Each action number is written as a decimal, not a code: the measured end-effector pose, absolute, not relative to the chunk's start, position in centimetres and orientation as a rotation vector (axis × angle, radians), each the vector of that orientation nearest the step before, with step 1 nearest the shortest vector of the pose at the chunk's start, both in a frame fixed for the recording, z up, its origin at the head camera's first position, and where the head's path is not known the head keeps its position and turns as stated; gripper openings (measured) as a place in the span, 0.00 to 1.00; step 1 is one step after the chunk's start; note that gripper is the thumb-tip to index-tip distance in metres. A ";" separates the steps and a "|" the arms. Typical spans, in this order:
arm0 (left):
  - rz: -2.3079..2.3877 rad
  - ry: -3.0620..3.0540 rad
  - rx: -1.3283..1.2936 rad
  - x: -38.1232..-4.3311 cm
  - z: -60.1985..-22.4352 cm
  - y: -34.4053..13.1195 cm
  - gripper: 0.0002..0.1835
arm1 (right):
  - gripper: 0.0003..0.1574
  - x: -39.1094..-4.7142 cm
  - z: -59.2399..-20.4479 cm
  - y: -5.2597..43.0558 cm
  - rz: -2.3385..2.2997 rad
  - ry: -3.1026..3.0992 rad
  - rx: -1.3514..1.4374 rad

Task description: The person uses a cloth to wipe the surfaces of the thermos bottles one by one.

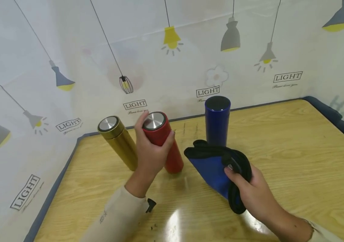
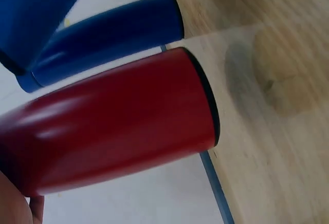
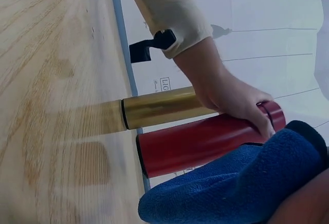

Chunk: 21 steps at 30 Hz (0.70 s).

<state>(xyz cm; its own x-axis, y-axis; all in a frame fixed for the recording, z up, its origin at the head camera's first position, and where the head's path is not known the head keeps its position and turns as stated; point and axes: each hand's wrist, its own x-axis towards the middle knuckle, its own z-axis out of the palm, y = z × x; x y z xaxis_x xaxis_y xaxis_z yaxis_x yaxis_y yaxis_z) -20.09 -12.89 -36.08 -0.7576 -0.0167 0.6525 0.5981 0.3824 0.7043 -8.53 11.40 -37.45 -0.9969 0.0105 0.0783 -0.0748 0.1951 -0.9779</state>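
While left hand (image 1: 151,153) grips one of three flasks (image 1: 175,157), right hand (image 1: 257,194) holds one cloth (image 1: 210,170).

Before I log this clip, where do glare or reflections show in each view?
Head view: white glare patches, low in frame, on the table; left wrist view: pale highlights on the red bottle; right wrist view: a dim reflection of the gold bottle.

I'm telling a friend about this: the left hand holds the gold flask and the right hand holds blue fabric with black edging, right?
Not quite: the left hand holds the red flask, not the gold flask, as the head view shows. The right hand does hold blue fabric with black edging.
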 end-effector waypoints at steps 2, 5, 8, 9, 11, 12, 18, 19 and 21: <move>-1.315 -2.063 -0.571 -19.2 -36.1 -12.7 0.42 | 0.12 -8.5 -37.4 11.4 1.942 -2.370 0.070; -1.243 -2.049 -0.649 -17.8 -36.2 -12.4 0.41 | 0.14 -8.3 -37.4 11.5 1.935 -2.370 0.089; -1.267 -2.025 -0.705 -16.7 -36.2 -11.9 0.41 | 0.14 -8.3 -37.4 11.5 1.934 -2.364 0.083; -1.279 -2.015 -0.723 -16.4 -36.2 -11.7 0.41 | 0.13 -8.3 -37.4 11.5 1.929 -2.360 0.072; -1.302 -1.996 -0.762 -15.9 -36.4 -11.2 0.40 | 0.13 -8.3 -37.4 11.4 1.934 -2.349 0.056; -1.305 -1.986 -0.787 -15.6 -36.5 -11.0 0.40 | 0.13 -8.3 -37.5 11.4 1.938 -2.347 0.043; -1.294 -1.959 -0.928 -14.6 -37.7 -9.9 0.38 | 0.13 -8.2 -37.9 11.1 1.954 -2.313 0.051; -1.296 -1.958 -0.947 -14.6 -37.8 -9.8 0.37 | 0.13 -8.1 -38.0 11.1 1.941 -2.291 0.077; -1.301 -1.961 -0.979 -14.5 -38.0 -9.5 0.37 | 0.15 -8.0 -38.0 10.8 1.931 -2.215 0.170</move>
<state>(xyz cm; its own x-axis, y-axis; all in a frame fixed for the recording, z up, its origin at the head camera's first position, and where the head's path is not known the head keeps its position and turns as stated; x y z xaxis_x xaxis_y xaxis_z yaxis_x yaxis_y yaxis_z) -14.47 -9.51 -37.98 -0.5592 0.2556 0.7887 0.8260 0.2531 0.5036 -7.98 10.81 -38.04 -0.9737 0.0433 0.2236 -0.2156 0.1411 -0.9662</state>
